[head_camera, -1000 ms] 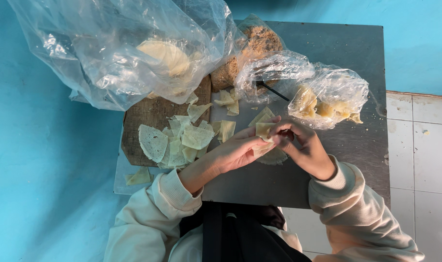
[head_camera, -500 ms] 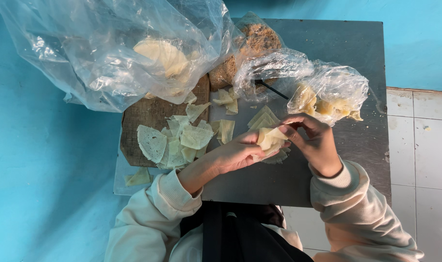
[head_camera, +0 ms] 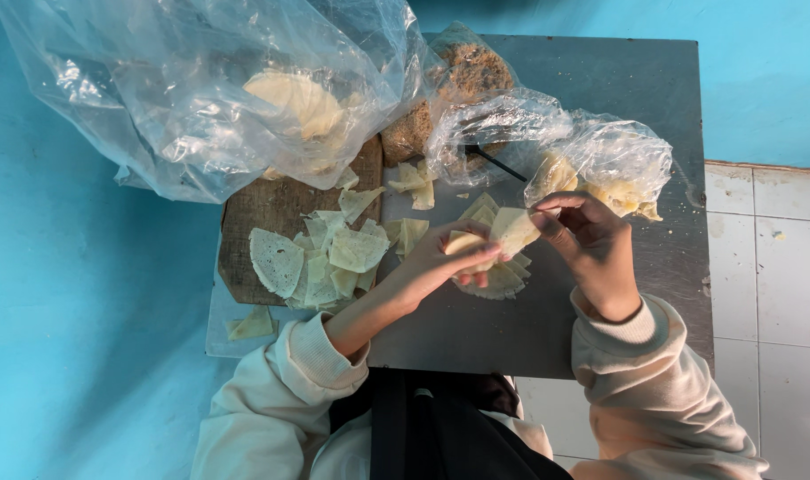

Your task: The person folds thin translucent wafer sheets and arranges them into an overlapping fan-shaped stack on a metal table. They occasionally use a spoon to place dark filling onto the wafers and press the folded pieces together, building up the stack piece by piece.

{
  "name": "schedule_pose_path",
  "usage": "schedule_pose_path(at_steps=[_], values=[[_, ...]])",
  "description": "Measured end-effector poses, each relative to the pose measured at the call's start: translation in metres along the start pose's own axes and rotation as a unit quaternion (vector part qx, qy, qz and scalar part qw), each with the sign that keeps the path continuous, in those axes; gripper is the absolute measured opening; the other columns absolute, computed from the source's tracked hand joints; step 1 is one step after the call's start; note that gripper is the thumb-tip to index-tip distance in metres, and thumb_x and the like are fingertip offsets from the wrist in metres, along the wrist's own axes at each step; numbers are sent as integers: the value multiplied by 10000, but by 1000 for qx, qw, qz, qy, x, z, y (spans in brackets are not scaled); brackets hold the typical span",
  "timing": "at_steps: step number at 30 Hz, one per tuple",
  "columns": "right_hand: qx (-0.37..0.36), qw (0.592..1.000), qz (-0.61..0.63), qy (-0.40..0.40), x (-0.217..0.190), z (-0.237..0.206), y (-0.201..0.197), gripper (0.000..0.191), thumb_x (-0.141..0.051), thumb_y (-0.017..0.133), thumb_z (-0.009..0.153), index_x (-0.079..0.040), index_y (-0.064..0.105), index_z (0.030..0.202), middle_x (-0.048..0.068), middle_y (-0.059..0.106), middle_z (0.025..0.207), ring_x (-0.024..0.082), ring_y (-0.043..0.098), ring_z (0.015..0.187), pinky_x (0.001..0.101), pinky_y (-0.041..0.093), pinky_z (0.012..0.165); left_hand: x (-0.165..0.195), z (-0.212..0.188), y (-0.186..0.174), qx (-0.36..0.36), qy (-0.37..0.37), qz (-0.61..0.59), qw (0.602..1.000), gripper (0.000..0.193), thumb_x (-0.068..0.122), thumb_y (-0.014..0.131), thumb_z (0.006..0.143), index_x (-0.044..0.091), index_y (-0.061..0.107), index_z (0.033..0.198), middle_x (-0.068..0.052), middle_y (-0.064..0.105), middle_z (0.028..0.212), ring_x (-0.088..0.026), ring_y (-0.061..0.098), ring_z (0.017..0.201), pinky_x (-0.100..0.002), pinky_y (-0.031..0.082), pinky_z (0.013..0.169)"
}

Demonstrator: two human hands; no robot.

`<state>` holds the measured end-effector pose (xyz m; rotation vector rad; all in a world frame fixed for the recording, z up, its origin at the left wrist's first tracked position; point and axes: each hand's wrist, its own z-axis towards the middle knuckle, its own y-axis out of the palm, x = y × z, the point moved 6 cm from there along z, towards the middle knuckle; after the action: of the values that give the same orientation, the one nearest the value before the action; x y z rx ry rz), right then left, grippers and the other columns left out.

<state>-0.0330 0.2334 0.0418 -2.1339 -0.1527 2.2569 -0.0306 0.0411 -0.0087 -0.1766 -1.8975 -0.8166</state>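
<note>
Both hands over the grey bench (head_camera: 600, 329) — left hand (head_camera: 445, 258) cups a pale wrapper piece (head_camera: 511, 231), fingers curled under it; right hand (head_camera: 591, 236) pinches its upper edge. Just beyond: cut wrapper pile (head_camera: 329, 258) on a wooden board (head_camera: 254, 209). Farthest — clear plastic bags (head_camera: 200, 89) holding more wrappers.

- A grey, flat metal bench (head_camera: 600, 98) carries everything, set against a blue wall and pale floor tiles.
- A brown wooden cutting board (head_camera: 271, 206) lies left of the left hand (head_camera: 449, 258), strewn with pale cut wrapper pieces (head_camera: 334, 258).
- A large clear plastic bag (head_camera: 200, 89) lies beyond that hand.
- A smaller clear plastic bag (head_camera: 600, 151) sits just beyond the right hand (head_camera: 591, 244).
</note>
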Motion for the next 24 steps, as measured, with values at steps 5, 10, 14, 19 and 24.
schedule_pose_path(at_steps=[5, 10, 14, 19, 24], values=[[18, 944, -306, -125, -23, -15, 12, 233, -71, 775, 941, -17, 706, 1157, 64, 756, 907, 114, 726, 781, 268, 583, 671, 17, -12, -14, 65, 21, 169, 983, 347, 341, 723, 951, 9, 694, 1048, -69, 795, 891, -82, 603, 536, -226, 479, 493], [-21, 918, -389, -76, -18, -41, 28, 187, -130, 801, 874, -51, 733, 1028, 48, 736, 775, 134, 689, 599, 290, 543, 536, 21, -24, -2, 77, -25, 381, 921, 324, 359, 672, 934, 43, 737, 962, -17, 786, 742, -106, 631, 433, -265, 480, 433], [-12, 920, -372, -121, -22, -53, 36, 181, -156, 794, 870, -60, 710, 997, 49, 690, 760, 156, 670, 629, 295, 535, 578, 20, -24, 3, 81, -15, 468, 880, 302, 340, 685, 916, 45, 747, 897, -68, 748, 642, -188, 707, 504, -317, 543, 512], [-8, 905, -407, -126, -24, -60, 39, 160, -177, 799, 859, -83, 714, 955, 32, 658, 705, 191, 641, 614, 331, 511, 584, 20, -22, 3, 101, 52, 524, 844, 311, 340, 737, 870, 29, 745, 862, -139, 714, 670, -315, 714, 598, -405, 550, 554], [-8, 901, -416, -118, -24, -59, 41, 153, -188, 804, 847, -92, 724, 936, 24, 652, 678, 187, 644, 605, 333, 506, 572, 16, -21, -2, 124, 36, 547, 827, 343, 374, 749, 861, 32, 751, 841, -169, 682, 630, -348, 700, 596, -431, 542, 555]])
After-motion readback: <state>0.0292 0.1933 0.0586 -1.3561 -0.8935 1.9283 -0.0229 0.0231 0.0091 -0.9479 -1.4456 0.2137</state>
